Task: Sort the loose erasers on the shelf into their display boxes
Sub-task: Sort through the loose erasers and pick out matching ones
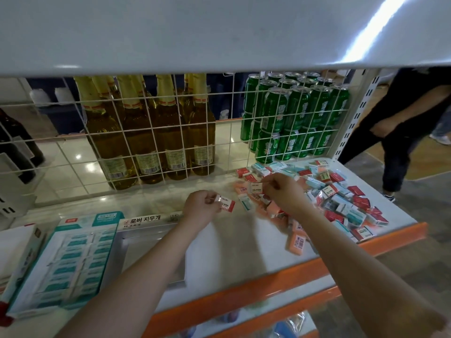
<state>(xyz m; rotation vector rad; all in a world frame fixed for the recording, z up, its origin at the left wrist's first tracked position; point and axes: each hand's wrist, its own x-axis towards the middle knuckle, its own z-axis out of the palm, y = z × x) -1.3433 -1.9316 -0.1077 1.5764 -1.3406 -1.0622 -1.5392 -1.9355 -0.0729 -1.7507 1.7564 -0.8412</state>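
Both hands grip erasers: left hand (pixel 202 206) pinches a red-and-white wrapped eraser (pixel 227 203) at its near end, fingers curled round it; right hand (pixel 284 191) pinches a white-labelled eraser (pixel 255 188) by its right edge, held just above the pile. Head view only. Loose erasers (pixel 341 198) lie heaped on the right part of the white shelf (pixel 234 247), red, teal and salmon mixed, spreading from the wire grid (pixel 151 142) to the orange front edge. Display boxes sit left: teal box (pixel 70 259) already filled with teal erasers, and an open white box with Korean lettering (pixel 146 230), partly hidden under the left forearm. Key relation: boxes lie to the left of both hands, left hand nearer, almost over the white box's back rim; its eraser's long axis points right and slightly away. Drop-off likely falls to the left hand first. Behind the grid: beer bottles (pixel 156 132), green cans (pixel 297 118). A person's legs (pixel 400 132) at right.
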